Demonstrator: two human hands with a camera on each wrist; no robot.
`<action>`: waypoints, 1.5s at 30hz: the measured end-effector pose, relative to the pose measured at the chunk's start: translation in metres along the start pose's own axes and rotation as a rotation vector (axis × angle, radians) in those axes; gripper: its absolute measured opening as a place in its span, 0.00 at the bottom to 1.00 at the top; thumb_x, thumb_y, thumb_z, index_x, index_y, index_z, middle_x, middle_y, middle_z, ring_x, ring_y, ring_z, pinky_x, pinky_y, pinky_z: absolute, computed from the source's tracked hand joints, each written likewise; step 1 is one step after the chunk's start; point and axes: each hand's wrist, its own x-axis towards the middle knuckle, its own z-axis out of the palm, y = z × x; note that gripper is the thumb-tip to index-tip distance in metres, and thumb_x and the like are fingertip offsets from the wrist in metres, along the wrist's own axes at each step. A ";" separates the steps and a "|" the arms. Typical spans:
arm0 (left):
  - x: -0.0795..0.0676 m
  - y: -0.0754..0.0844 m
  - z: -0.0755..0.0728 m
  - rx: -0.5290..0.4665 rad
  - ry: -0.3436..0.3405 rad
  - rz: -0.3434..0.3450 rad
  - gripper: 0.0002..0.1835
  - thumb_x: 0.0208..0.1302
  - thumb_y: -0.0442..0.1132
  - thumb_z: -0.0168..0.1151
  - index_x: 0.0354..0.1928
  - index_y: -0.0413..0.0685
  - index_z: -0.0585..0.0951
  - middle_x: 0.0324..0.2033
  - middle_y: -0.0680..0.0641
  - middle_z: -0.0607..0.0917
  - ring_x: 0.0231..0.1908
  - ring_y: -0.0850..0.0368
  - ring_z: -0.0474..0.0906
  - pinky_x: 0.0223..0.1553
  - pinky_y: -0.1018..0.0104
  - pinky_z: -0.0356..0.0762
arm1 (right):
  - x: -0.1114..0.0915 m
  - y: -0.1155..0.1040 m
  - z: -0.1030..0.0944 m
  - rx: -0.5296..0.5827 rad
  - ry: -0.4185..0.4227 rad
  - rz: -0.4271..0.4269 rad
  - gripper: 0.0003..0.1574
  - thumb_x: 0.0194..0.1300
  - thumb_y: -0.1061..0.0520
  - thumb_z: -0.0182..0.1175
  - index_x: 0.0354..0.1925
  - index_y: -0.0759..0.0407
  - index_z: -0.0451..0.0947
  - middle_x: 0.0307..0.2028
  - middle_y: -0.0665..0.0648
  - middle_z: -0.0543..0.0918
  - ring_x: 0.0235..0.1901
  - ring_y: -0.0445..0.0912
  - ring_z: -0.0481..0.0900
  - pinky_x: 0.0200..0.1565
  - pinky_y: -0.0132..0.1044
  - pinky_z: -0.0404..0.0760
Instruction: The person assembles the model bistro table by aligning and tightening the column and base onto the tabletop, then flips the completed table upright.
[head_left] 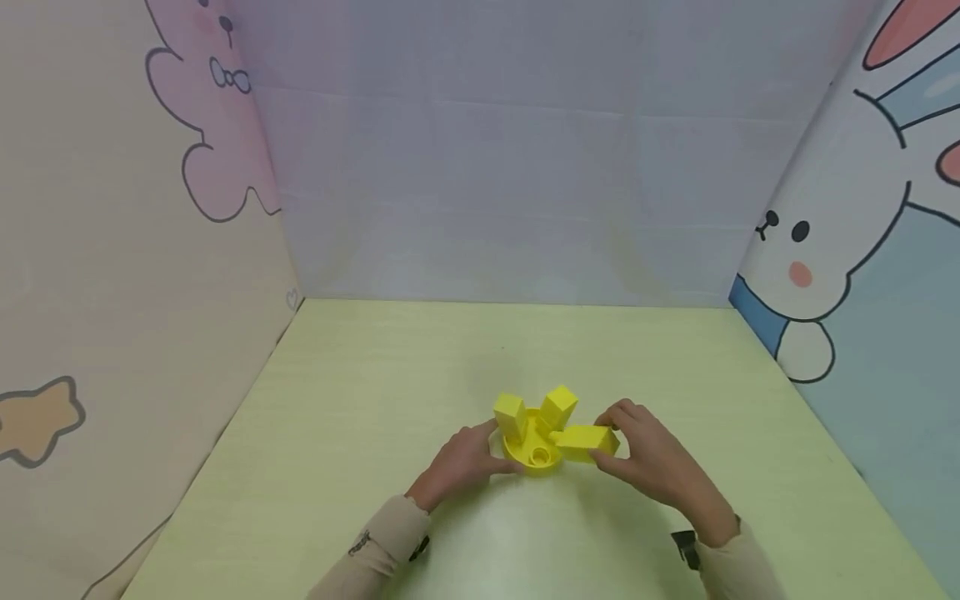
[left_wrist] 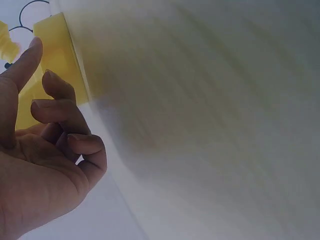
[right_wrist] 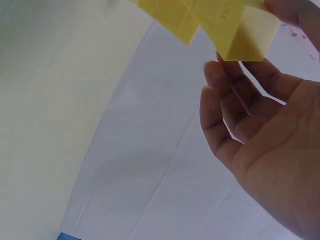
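Observation:
A round yellow plastic base [head_left: 539, 468] with a raised rim stands on the table, an open round socket showing on its near side. Two yellow blocks [head_left: 511, 417] rise from it at a tilt, one at the back left and one at the back right. My left hand [head_left: 467, 457] grips the base from the left, thumb at the front and fingers behind. From the right, my right hand [head_left: 651, 450] pinches a third yellow block [head_left: 581, 442] by its outer end. This block lies nearly level, its narrow inner end at the base's right side; whether it is seated there I cannot tell.
The pale yellow-green tabletop [head_left: 390, 367] extends around the hands. A plain light wall [head_left: 487, 200] closes the back. Side panels carry cartoon drawings, with a rabbit [head_left: 832, 242] on the right. Light sleeves cover both forearms.

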 end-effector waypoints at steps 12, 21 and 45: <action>0.004 -0.002 0.000 0.003 -0.013 0.035 0.38 0.56 0.58 0.78 0.65 0.47 0.80 0.22 0.58 0.66 0.27 0.61 0.65 0.34 0.63 0.67 | 0.020 -0.016 0.010 -0.088 -0.101 -0.098 0.15 0.59 0.54 0.73 0.42 0.59 0.82 0.40 0.50 0.78 0.34 0.42 0.70 0.37 0.39 0.74; 0.004 -0.001 -0.001 -0.011 -0.021 0.025 0.36 0.58 0.56 0.78 0.65 0.48 0.80 0.22 0.57 0.70 0.26 0.61 0.66 0.33 0.63 0.67 | 0.033 -0.022 0.009 -0.100 -0.177 -0.087 0.17 0.61 0.53 0.71 0.44 0.63 0.83 0.39 0.51 0.78 0.33 0.43 0.68 0.36 0.38 0.72; 0.003 -0.001 -0.002 -0.012 -0.014 0.048 0.33 0.60 0.56 0.77 0.62 0.49 0.81 0.22 0.58 0.66 0.26 0.62 0.64 0.31 0.65 0.64 | 0.053 -0.040 0.014 -0.176 -0.159 -0.098 0.15 0.64 0.53 0.71 0.41 0.63 0.83 0.38 0.54 0.80 0.34 0.47 0.74 0.39 0.43 0.77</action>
